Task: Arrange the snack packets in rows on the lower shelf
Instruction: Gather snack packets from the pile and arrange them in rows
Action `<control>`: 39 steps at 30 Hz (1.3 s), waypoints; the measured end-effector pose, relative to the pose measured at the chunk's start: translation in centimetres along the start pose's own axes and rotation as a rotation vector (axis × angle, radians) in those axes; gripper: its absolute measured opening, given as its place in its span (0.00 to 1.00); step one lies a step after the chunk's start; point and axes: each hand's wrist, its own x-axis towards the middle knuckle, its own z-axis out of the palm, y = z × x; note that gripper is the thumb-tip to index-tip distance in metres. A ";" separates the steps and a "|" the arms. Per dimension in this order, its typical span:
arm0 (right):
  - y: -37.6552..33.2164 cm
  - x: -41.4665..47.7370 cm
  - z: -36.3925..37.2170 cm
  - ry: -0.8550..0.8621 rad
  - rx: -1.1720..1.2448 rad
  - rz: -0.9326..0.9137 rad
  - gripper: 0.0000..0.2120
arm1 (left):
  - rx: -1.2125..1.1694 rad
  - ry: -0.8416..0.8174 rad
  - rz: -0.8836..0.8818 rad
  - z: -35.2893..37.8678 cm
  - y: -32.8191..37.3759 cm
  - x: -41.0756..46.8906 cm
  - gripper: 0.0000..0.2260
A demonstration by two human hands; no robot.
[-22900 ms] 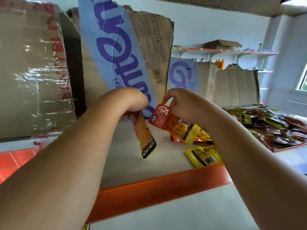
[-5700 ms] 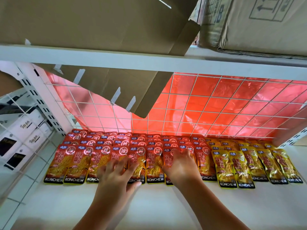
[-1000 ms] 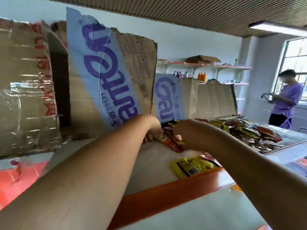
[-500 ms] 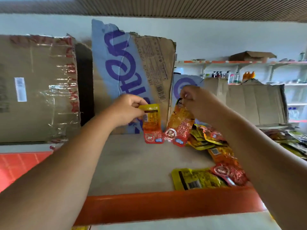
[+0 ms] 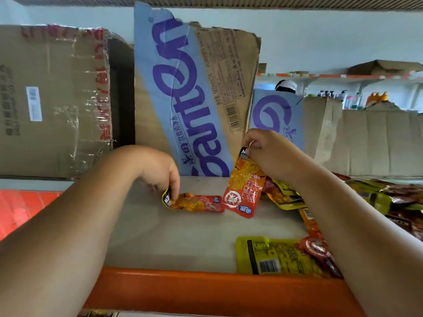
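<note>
A grey shelf top (image 5: 183, 243) with an orange front edge carries a taped cardboard box (image 5: 52, 99) at the left, a torn blue-printed carton (image 5: 190, 92) behind the middle, and a heap of snack packets (image 5: 389, 202) at the right, with a yellow packet (image 5: 274, 257) near the edge. The left hand (image 5: 160, 170), fingers curled down, pinches one end of a flat red packet (image 5: 196, 203) lying on the shelf. Just beside it the right hand (image 5: 267, 154) pinches the top of a hanging red packet (image 5: 242, 191).

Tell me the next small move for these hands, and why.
Probably lower the hanging packet in the right hand onto the flat packet that the left hand pinches, gathering both together: both are red, held by their black ends, and close together.
</note>
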 end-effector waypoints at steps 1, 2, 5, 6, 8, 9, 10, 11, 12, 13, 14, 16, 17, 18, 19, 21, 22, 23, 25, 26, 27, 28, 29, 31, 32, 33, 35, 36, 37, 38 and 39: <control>0.1 -0.1 -0.1 0.050 0.013 -0.008 0.10 | 0.012 -0.009 -0.022 -0.1 0.2 -0.4 0.24; 0.1 -0.1 -0.2 0.113 0.042 -0.018 0.10 | 0.013 -0.007 -0.041 -0.1 0.4 -0.7 0.25; -0.2 -0.4 -0.5 0.253 0.141 -0.078 0.08 | -0.054 0.093 -0.029 0.0 1.9 -1.5 0.21; -0.5 -0.6 -0.6 0.237 0.133 -0.114 0.07 | -0.102 0.125 0.012 0.1 2.5 -1.7 0.17; -0.9 -1.3 -0.8 0.071 0.086 -0.188 0.05 | -0.176 0.106 0.088 0.4 3.6 -1.8 0.05; -1.1 -1.6 -0.9 -0.057 0.054 -0.204 0.05 | -0.154 0.069 0.106 0.7 4.1 -1.7 0.08; -1.3 -1.9 -1.0 -0.193 0.019 -0.200 0.05 | -0.098 0.039 0.104 0.9 4.4 -1.5 0.15; -1.5 -2.2 -1.1 -0.321 -0.022 -0.187 0.05 | -0.030 0.026 0.082 1.0 4.7 -1.3 0.21; -1.6 -2.3 -1.1 -0.425 -0.073 -0.175 0.06 | 0.032 0.034 0.063 1.1 5.0 -1.1 0.25; -1.7 -2.5 -1.1 -0.494 -0.120 -0.170 0.06 | 0.073 0.040 0.038 1.2 5.3 -1.2 0.26; -1.7 -2.6 -1.1 -0.526 -0.151 -0.167 0.06 | 0.092 0.050 0.004 1.2 5.3 -1.1 0.25; -1.9 -2.8 -1.2 -0.535 -0.142 -0.155 0.06 | 0.101 0.065 -0.067 1.1 5.1 -1.2 0.24; -2.0 -2.8 -1.3 -0.509 -0.119 -0.149 0.06 | 0.095 0.070 -0.105 1.1 4.9 -1.2 0.23; -2.1 -2.7 -1.4 -0.442 -0.094 -0.141 0.06 | 0.080 0.070 -0.143 1.1 4.6 -1.2 0.23; -2.1 -2.5 -1.5 -0.331 -0.071 -0.131 0.06 | 0.055 0.066 -0.182 1.1 4.3 -1.1 0.23; -2.0 -2.0 -1.5 -0.050 0.004 -0.093 0.05 | -0.022 0.063 -0.264 1.2 3.7 -1.0 0.25; -1.8 -1.7 -1.4 0.065 0.042 -0.048 0.03 | -0.064 0.062 -0.298 1.2 3.5 -0.9 0.26; -1.6 -1.5 -1.3 0.136 0.065 0.026 0.02 | -0.092 0.063 -0.319 1.2 3.4 -1.0 0.27; -1.5 -1.2 -1.4 0.141 0.106 0.182 0.03 | -0.109 0.065 -0.335 1.2 3.4 -0.9 0.29; -1.6 -1.3 -1.5 0.088 0.140 0.248 0.03 | -0.115 0.066 -0.332 1.3 3.6 -1.0 0.30; -1.5 -1.4 -1.5 0.002 0.133 0.305 0.02 | -0.114 0.070 -0.331 1.3 3.8 -0.9 0.32; -1.7 -1.6 -1.5 -0.119 0.038 0.326 0.02 | -0.106 0.073 -0.331 1.4 4.0 -1.0 0.33; -1.6 -1.9 -1.5 -0.257 -0.133 0.321 0.04 | -0.089 0.077 -0.330 1.5 4.2 -1.0 0.34; -1.6 -2.2 -1.1 -0.476 -0.521 0.246 0.06 | -0.050 0.082 -0.327 1.6 4.5 -0.8 0.36; -1.5 -2.4 -0.9 -0.511 -0.643 0.194 0.07 | -0.037 0.085 -0.323 1.6 4.6 -0.7 0.36; -1.5 -2.6 -0.7 -0.518 -0.680 0.147 0.09 | -0.031 0.087 -0.319 1.7 4.6 -0.7 0.35; -1.9 -2.9 -0.4 -0.561 -0.581 0.063 0.14 | -0.021 0.083 -0.307 1.6 4.6 -0.7 0.33; -2.1 -3.0 -0.1 -0.598 -0.500 0.032 0.17 | -0.015 0.072 -0.301 1.5 4.7 -0.8 0.33; -2.3 -3.0 0.2 -0.629 -0.445 0.017 0.19 | -0.007 0.057 -0.295 1.4 4.7 -0.8 0.34; -2.5 -3.1 0.5 -0.658 -0.433 0.001 0.21 | 0.001 0.040 -0.291 1.3 4.8 -1.0 0.35; -2.6 -3.0 0.9 -0.676 -0.446 -0.021 0.21 | 0.009 0.028 -0.287 1.2 4.8 -1.1 0.35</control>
